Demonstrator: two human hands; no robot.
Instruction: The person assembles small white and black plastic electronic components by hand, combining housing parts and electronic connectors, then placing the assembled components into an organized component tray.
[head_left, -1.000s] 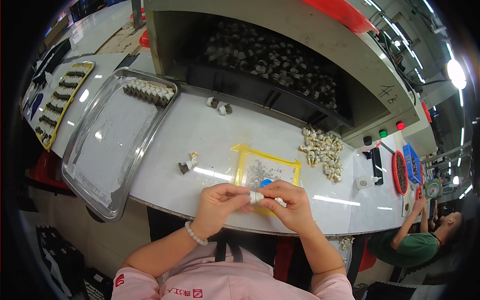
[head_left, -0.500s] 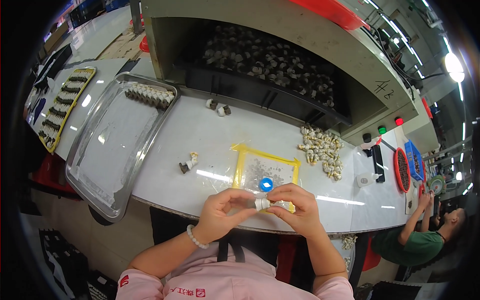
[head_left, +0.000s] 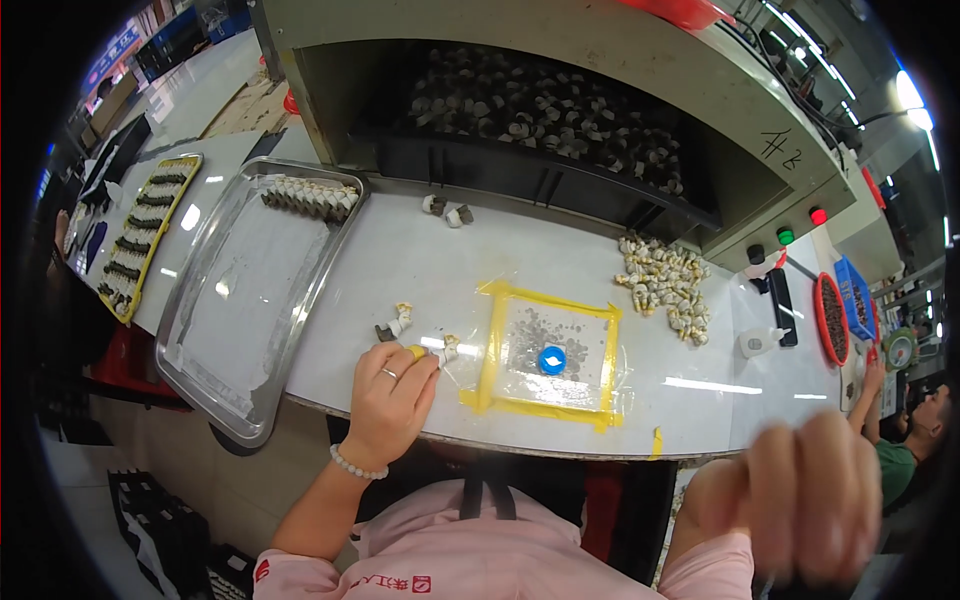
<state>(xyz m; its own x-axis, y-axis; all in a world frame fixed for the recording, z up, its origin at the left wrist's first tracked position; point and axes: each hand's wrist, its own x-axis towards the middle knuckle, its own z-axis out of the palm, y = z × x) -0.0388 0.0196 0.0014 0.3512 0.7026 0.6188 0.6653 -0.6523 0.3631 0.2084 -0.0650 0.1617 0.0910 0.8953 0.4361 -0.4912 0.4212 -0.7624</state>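
Note:
My left hand [head_left: 392, 392] rests on the white table's front edge, its fingertips pinching a small white and yellow part [head_left: 440, 350]. Just beyond it lies another small part [head_left: 393, 323]. To the right is a square of yellow tape [head_left: 497, 345] with a blue cap [head_left: 551, 360] in its middle. My right hand [head_left: 808, 500] is off the table at the lower right, close to the camera and blurred, fingers curled. Whether it holds anything is hidden by the blur.
A metal tray [head_left: 235, 310] with a row of parts [head_left: 310, 196] lies at the left, a yellow tray [head_left: 140, 232] beyond it. A pile of white parts [head_left: 665, 283], a small white bottle [head_left: 755, 342] and a red bowl [head_left: 832, 318] sit at the right. A co-worker [head_left: 905, 440] sits far right.
My hands were together over the table's front edge on one small part. They have separated: the left moved left onto the table with the part, the right swung down and right off the table.

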